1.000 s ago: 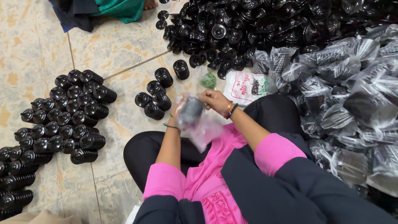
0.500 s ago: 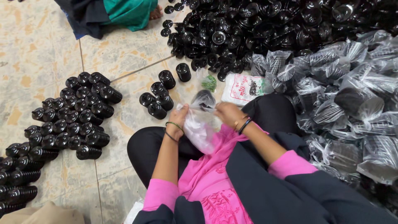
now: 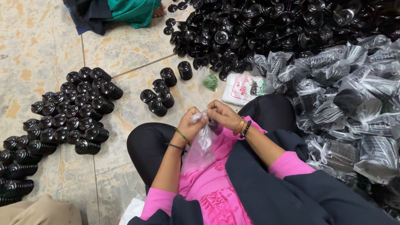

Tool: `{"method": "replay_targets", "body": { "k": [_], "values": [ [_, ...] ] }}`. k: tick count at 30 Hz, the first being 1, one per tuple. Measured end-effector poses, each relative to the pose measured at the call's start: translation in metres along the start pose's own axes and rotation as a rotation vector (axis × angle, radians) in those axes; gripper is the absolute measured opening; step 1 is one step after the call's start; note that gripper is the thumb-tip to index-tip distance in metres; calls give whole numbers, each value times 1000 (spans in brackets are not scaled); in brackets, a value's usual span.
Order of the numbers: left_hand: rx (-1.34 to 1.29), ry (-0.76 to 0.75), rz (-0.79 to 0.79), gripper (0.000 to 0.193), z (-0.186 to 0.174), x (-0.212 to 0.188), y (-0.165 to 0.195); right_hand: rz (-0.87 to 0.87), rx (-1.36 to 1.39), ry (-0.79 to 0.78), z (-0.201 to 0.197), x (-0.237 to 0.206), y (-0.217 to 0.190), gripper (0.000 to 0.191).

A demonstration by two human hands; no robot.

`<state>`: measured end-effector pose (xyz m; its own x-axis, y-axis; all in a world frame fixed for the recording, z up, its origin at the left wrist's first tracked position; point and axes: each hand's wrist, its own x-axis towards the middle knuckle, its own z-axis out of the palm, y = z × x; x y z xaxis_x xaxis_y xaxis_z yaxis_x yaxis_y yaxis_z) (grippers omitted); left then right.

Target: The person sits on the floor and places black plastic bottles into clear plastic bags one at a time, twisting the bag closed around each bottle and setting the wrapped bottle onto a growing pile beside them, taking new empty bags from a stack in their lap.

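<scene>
Both hands are pinched together on the top of a thin, crinkly clear plastic bag (image 3: 200,146) hanging over the lap: left hand (image 3: 191,123) and right hand (image 3: 221,114) touching. Ribbed, shiny black caps (image 3: 81,110) lie stacked on the tiled floor (image 3: 37,50), with bagged bundles (image 3: 354,108) on the right.

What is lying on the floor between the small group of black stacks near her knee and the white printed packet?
In the head view, a small clear bag of something green lies on the tiled floor between the black stacks and the white packet.
</scene>
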<state>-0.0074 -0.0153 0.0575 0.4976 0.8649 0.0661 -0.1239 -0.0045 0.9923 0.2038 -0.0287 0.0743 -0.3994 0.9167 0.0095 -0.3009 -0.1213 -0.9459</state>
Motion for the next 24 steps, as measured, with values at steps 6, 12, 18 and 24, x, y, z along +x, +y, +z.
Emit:
{"method": "replay_targets", "body": {
  "k": [6,12,18,24],
  "values": [
    [430,243,125,27,5,-12,15,-5,-439,-40,0,-3,-1,20],
    [251,496,61,21,17,-15,-1,-356,-1033,234,27,-6,-22,9],
    [-284,-7,-314,15,-22,-7,-9,-681,-959,60,34,-14,-10,12],
    [825,287,391,14,7,-18,14,-42,-427,204,14,-6,38,8]
  ]
}}
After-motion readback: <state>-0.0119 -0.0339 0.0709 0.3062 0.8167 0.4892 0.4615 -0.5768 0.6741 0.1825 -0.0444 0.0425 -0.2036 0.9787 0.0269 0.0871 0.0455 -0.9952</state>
